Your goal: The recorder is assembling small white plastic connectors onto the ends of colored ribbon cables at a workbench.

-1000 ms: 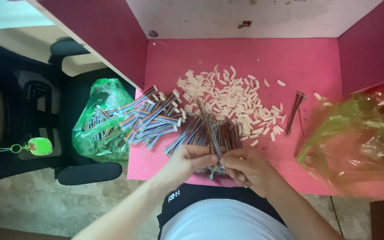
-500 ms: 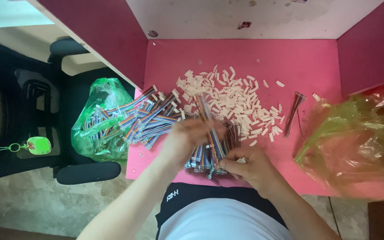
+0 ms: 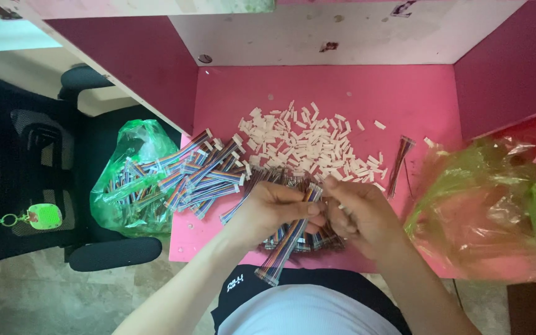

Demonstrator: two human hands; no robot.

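Two bare hands meet over the near edge of a pink work table (image 3: pixel 404 93). The left hand (image 3: pixel 274 211) has its fingers curled tight around a multicoloured ribbon cable (image 3: pixel 290 239), a flat strip of thin parallel wires in red, blue, yellow and other hues that slants from the fingertips down toward the person's lap, its near end fanned into loose wire tips. The right hand (image 3: pixel 361 214) sits just beside it, fingers bent narrow and pinched at the cable's far end; what lies between those fingertips cannot be told.

Under the hands lies a heap of similar cables (image 3: pixel 305 239). Farther off, at the middle of the table, spreads a pile of small white plastic connector housings (image 3: pixel 308 142). To the left, finished cables with white ends (image 3: pixel 203 170) spill out of a green plastic bag (image 3: pixel 128 180) hanging off the table's left edge. A thin bundle of dark wires (image 3: pixel 399 164) lies to the right, near a crumpled green and clear bag (image 3: pixel 497 205). A black office chair (image 3: pixel 51 186) stands at far left.
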